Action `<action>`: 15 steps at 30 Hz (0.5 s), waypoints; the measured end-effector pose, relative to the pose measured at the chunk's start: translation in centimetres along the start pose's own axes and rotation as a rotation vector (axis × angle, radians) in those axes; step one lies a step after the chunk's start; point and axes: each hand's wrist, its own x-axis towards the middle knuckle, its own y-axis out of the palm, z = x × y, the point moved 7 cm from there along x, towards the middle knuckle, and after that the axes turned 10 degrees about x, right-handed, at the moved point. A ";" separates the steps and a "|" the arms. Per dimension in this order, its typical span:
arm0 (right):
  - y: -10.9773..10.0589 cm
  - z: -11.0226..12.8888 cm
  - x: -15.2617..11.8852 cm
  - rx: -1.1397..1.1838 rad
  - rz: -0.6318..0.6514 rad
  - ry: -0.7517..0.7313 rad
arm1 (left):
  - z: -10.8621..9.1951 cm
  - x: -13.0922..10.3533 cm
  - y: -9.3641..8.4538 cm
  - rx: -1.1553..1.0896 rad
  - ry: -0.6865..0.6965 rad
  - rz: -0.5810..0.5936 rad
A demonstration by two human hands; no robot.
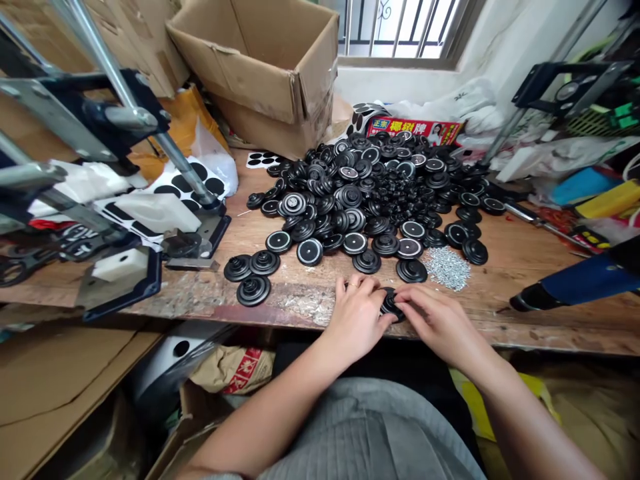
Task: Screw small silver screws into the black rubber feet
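Observation:
Near the front edge of the wooden table (295,287), a round black disc (389,305) lies between my hands. My left hand (357,313) grips its left side, thumb at the near rim. The fingertips of my right hand (433,317) are pinched together over the disc's right side; whatever they hold is too small to make out. Beyond them spreads a big pile of black discs (349,197). Three stepped black discs (253,289) sit apart on the left. A heap of small silvery screws (449,268) lies right of the pile.
A blue power tool (580,283) lies at the right, its tip pointing left. Metal press stands (200,180) occupy the left side. Behind the pile are an open cardboard box (260,73) and a red box (415,129). A yellow-handled tool (590,235) rests further right.

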 end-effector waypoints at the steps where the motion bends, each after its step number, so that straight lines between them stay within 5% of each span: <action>1: 0.0 -0.1 0.1 -0.004 0.022 0.003 | 0.0 0.0 0.0 -0.004 -0.005 -0.001; 10: 0.3 0.2 1.4 -0.283 0.322 -0.032 | 0.5 -0.2 0.2 -0.011 -0.016 0.000; 15: -0.1 0.5 1.8 -0.301 0.351 -0.070 | 0.7 -0.2 0.2 -0.023 -0.026 -0.001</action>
